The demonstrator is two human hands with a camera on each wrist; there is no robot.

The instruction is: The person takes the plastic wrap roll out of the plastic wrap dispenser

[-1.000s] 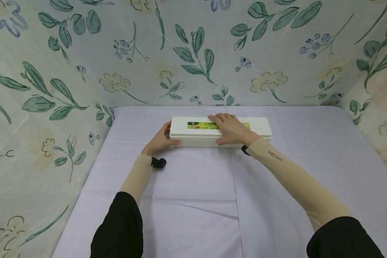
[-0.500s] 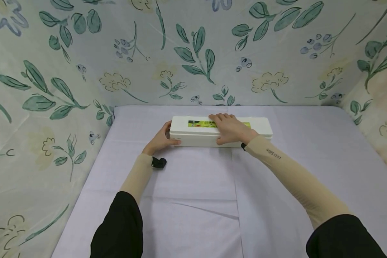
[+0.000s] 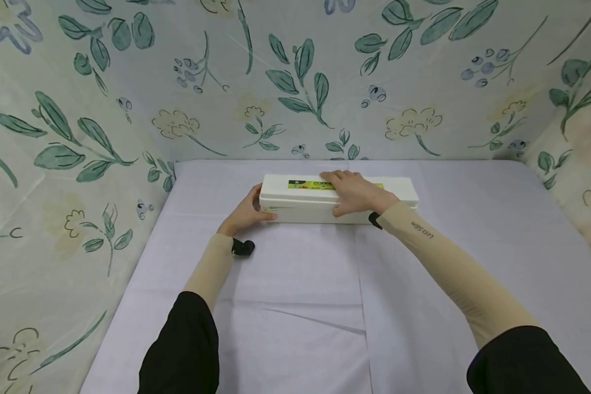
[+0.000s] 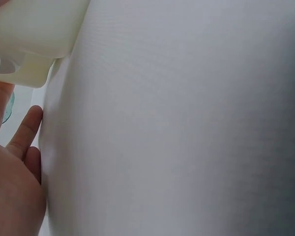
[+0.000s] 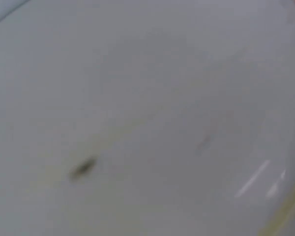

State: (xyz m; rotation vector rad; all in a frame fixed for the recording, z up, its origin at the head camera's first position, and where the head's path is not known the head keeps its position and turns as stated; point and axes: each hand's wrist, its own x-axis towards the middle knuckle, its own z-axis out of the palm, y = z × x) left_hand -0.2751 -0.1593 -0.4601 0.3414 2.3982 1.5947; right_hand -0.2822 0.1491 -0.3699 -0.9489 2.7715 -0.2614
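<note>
A long white lidded box lies crosswise near the back of the table. Its white lid carries a yellow-green label, partly covered by my right hand. That hand spans the lid, fingers towards the far edge and thumb down at the front. My left hand grips the left end of the box, thumb along the front and the other fingers round the end. A dark seam shows between lid and box at the left front. Close up in the right wrist view is a blurred white surface.
A white cloth with fold creases covers the table. Behind it and at both sides hangs a floral curtain with green leaves. Each wrist bears a small black camera, the left camera resting close above the cloth.
The lid has risen slightly at the front under my right hand, and the seam below it has widened. My left hand keeps its place on the box's left end.
</note>
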